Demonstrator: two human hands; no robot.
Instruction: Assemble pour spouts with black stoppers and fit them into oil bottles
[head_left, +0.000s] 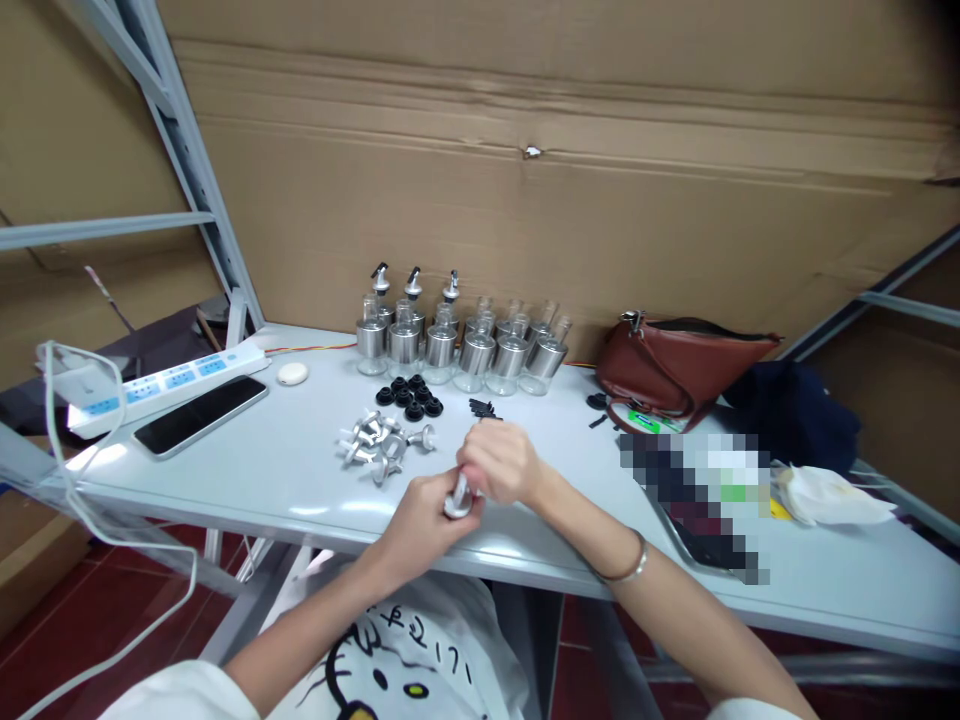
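Both my hands meet over the front edge of the white table (pixel 247 470). My left hand (pixel 422 517) is closed round a small silver pourer spout (pixel 458 500). My right hand (pixel 501 462) pinches the top of the same spout from above. Just beyond them lie a loose heap of silver spouts (pixel 382 442), a cluster of black rubber rings (pixel 409 392) and a few small black caps (pixel 482 407). Behind those stand several glass bottles with steel bands (pixel 457 345); three at the left carry fitted spouts.
A white power strip (pixel 161 385), a dark phone (pixel 201 415) and a small white round object (pixel 292 373) lie at the left. A brown leather bag (pixel 675 372), a dark cloth (pixel 799 405) and a crumpled white mask (pixel 829 495) sit at the right. Cardboard lines the back.
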